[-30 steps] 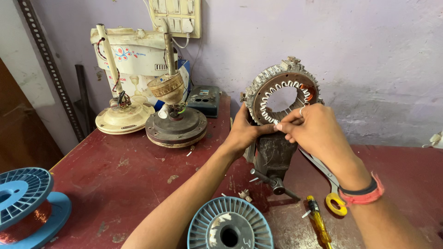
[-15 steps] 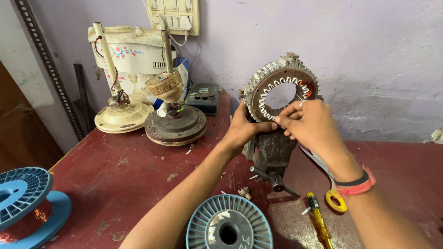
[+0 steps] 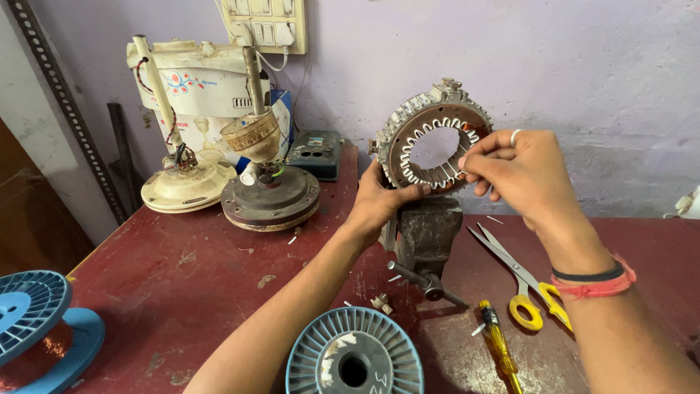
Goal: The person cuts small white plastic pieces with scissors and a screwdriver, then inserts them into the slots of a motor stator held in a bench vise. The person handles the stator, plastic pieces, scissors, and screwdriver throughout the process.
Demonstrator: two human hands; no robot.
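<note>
The stator [image 3: 436,140], a ring of steel laminations with white slot liners and a bit of copper winding on its right side, stands upright in the bench vise [image 3: 425,232] near the back wall. The left hand [image 3: 383,203] is clamped on its lower left rim, thumb across the front face, steadying it. The right hand [image 3: 519,171] is at the right inner edge, fingertips pinched together at the copper winding, most likely on a fine wire, though the wire itself is too thin to make out. The step in hand looks like feeding wire into a slot: to do it well, I would keep the left grip firm so the ring does not rock in the vise, keep the turns inside the white liners so bare steel never scrapes the enamel, and pull with even, light tension so the wire neither kinks nor slackens. Scissors [image 3: 519,276] with yellow handles lie just right of the vise, and a yellow screwdriver [image 3: 498,345] lies near the front edge. A blue spool [image 3: 355,354] sits in front, another blue spool with copper wire [image 3: 33,325] at far left, and two fan motors [image 3: 233,188] stand on the red table [image 3: 175,270] behind
</note>
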